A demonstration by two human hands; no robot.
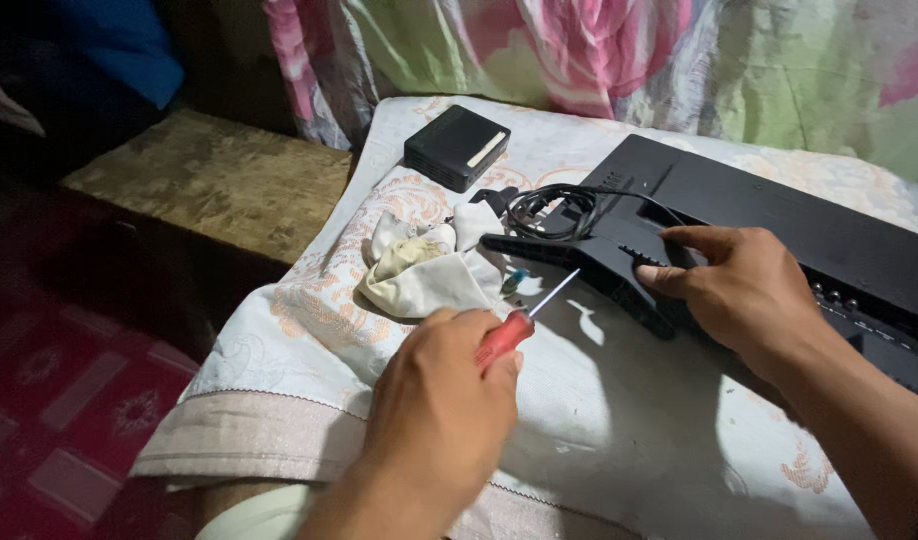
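My left hand is closed around the red handle of a screwdriver, whose thin metal shaft points up and right toward a black monitor stand. My right hand rests on the stand's neck, thumb and fingers pressing where it joins the back of a black monitor lying face down. The screwdriver's tip hovers just short of the stand's leg. A coiled black cable lies on the stand next to the monitor.
A crumpled white cloth lies left of the stand on the patterned sheet. A small black box sits at the back. A wooden surface is to the left, with red patterned flooring below and a floral curtain behind.
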